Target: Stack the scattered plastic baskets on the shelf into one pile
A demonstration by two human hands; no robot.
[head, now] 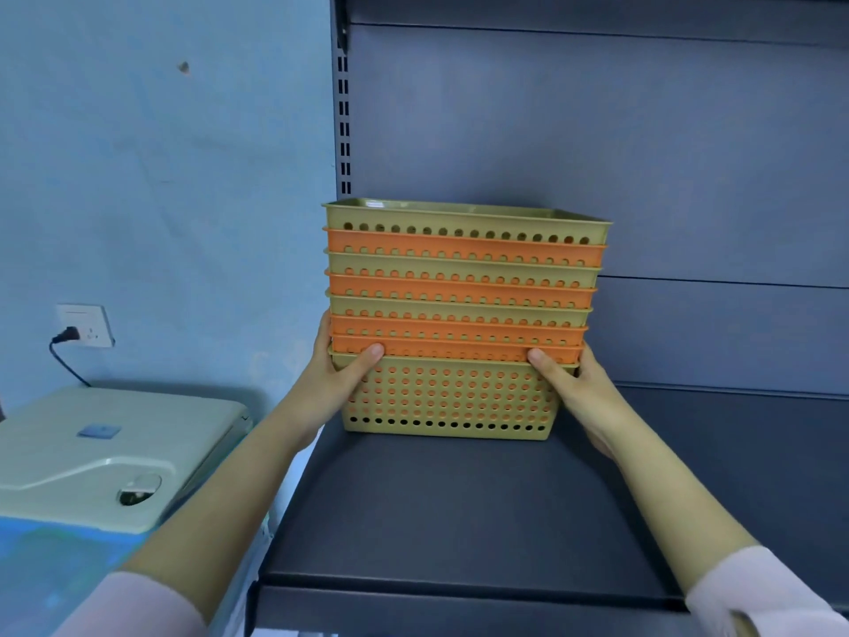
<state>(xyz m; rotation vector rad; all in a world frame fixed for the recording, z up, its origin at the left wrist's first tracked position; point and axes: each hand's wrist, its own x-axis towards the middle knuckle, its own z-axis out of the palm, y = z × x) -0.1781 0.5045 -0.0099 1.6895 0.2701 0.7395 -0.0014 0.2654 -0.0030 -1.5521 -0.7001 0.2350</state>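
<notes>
Dark metal shelf (459, 508) against a blue wall. One nested pile of baskets (459, 314), green and orange, stands on it near the left upright. Left hand (340, 374) and right hand (579, 383) clasp the bottom basket's sides, thumbs at its rim. Stacking appears complete; next, square the pile and let go.
</notes>
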